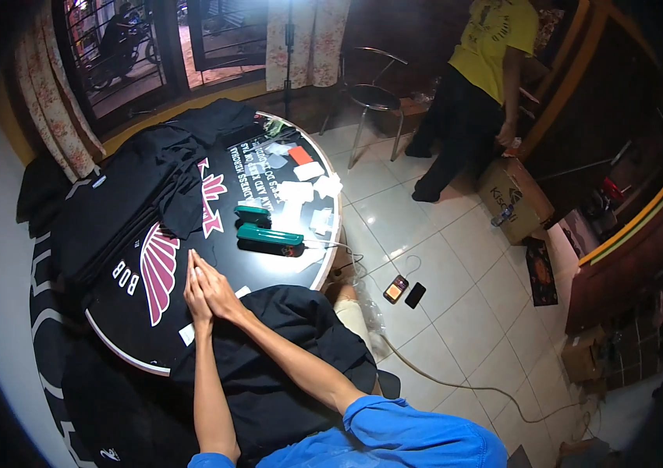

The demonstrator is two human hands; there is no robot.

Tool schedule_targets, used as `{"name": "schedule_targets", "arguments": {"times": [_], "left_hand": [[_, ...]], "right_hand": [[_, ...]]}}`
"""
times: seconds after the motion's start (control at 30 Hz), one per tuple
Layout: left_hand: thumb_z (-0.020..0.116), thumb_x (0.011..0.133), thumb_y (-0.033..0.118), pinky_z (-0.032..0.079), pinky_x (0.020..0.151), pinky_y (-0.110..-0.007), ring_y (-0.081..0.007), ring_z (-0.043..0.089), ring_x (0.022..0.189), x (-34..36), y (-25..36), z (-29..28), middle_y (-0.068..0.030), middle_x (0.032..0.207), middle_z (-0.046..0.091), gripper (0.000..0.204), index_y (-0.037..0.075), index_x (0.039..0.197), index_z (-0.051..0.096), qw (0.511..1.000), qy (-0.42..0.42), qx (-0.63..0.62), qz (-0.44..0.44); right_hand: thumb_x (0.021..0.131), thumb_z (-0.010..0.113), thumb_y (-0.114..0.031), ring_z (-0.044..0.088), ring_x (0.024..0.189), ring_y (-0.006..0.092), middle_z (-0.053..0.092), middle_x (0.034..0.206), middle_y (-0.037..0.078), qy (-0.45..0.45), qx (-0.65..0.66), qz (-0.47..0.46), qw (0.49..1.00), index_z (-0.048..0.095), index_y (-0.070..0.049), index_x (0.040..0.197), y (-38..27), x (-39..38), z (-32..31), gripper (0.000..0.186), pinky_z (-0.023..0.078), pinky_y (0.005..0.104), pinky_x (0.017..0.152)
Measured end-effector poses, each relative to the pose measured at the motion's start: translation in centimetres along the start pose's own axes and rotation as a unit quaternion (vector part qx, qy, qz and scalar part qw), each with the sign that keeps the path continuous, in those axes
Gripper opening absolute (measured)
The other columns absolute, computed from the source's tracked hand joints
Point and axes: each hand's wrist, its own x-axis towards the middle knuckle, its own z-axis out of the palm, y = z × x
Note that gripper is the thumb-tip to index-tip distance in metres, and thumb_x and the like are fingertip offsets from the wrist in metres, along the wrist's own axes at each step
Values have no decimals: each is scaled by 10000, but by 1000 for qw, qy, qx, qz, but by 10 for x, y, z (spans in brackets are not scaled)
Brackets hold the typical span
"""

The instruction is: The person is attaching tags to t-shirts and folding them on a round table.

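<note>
Palm to palm, my left hand (198,303) and my right hand (219,293) meet over the near part of a round black table (226,273) printed with pink wings. Their fingers lie straight and flat, pointing away from me; whether anything is between the palms is hidden. Black cloth (292,331) covers the table's near edge and my lap, under my right forearm. Beyond my fingertips is a pile of black garments (129,195). To their right lie a long teal device (269,235) by a white cable and a smaller teal object (253,213).
White slips (297,192) and an orange card (300,155) lie at the table's right edge. On the tiled floor are two phones (405,292) and a long hose (472,386). A person in a yellow shirt (495,39) stands near a chair (370,96) and a cardboard box (517,199).
</note>
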Motion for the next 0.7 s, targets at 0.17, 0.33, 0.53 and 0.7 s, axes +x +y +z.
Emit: {"name": "schedule_targets", "arguments": {"times": [0.17,0.33,0.53,0.7], "left_hand": [[455,1196,309,460,1242,-394,-336,578,1497,-3,9,2,-214,1628,595,534,2,1625,541,1000,3,-25,-18],[444,1202,311,442,1255,-391,-322,568,1506,-4,17,-3,-205,1637,591,534,-3,1621,546,998,8,-45,-36],[433,1207,313,424,1267,-387,-309,559,1516,-8,19,-15,-195,1646,587,535,-9,1617,551,997,18,-58,-57],[432,1206,304,435,1257,-389,-310,572,1500,-2,15,-10,-194,1632,598,525,-8,1608,561,996,18,-70,-59]], "right_hand": [[1196,371,-302,419,1602,443,449,1705,309,-3,4,0,1000,407,97,1660,-1,-1,3,613,323,436,1341],[1195,378,-305,419,1603,438,452,1703,312,1,5,-4,1000,405,94,1663,2,-1,1,615,325,431,1338],[1192,386,-308,429,1597,439,461,1697,310,-1,21,0,1000,405,90,1664,-3,-1,1,618,335,428,1331],[1192,386,-318,431,1595,441,460,1698,310,-2,3,2,1000,411,92,1660,1,0,1,623,337,433,1331]]}}
